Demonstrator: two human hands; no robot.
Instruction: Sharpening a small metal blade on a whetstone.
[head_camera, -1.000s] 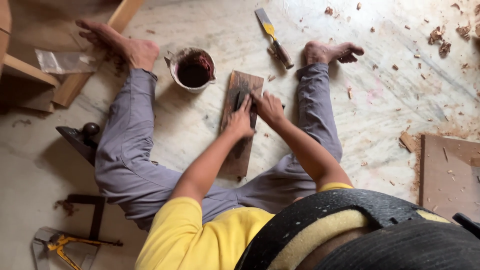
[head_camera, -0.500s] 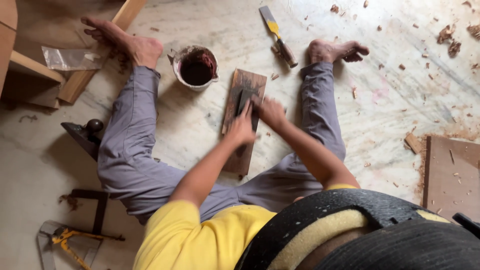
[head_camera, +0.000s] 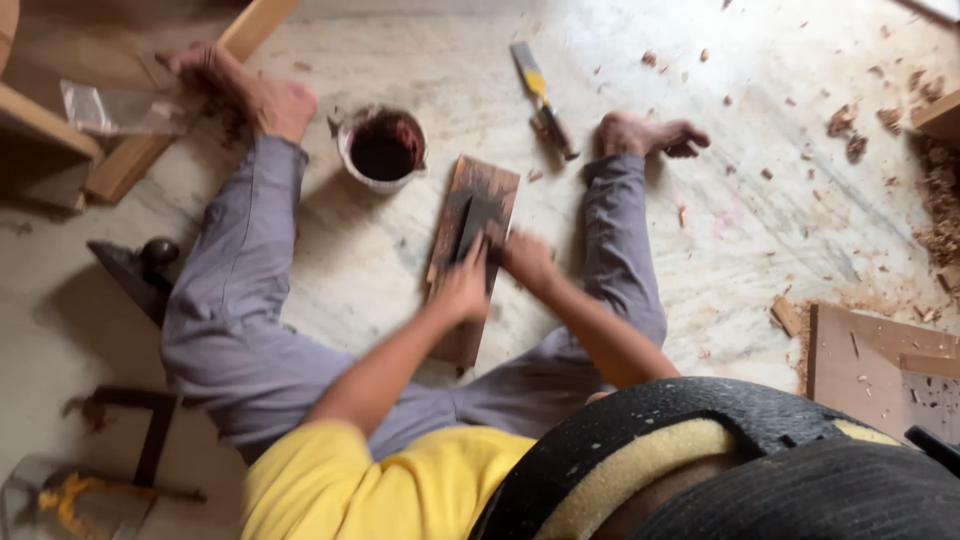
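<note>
A stained wooden board (head_camera: 497, 185) lies on the floor between my spread legs. A dark flat tool (head_camera: 480, 218) rests on the board. My left hand (head_camera: 462, 287) presses on the tool's near end, fingers closed over it. My right hand (head_camera: 528, 262) sits at the board's right edge with its fingers curled toward the same tool; motion blur hides the exact grip. A white bowl of dark red-brown stain (head_camera: 382, 150) stands just left of the board's far end.
A yellow-handled chisel (head_camera: 540, 95) lies beyond the board near my right foot (head_camera: 650, 135). Wood planks (head_camera: 150, 140) and a plastic bag (head_camera: 110, 105) are by my left foot. Shavings litter the right; a plywood piece (head_camera: 880, 350) and a metal clamp (head_camera: 140, 440) lie nearby.
Both hands have slid back along the board toward my body, drawing the dark tool with them. The view has shifted slightly.
</note>
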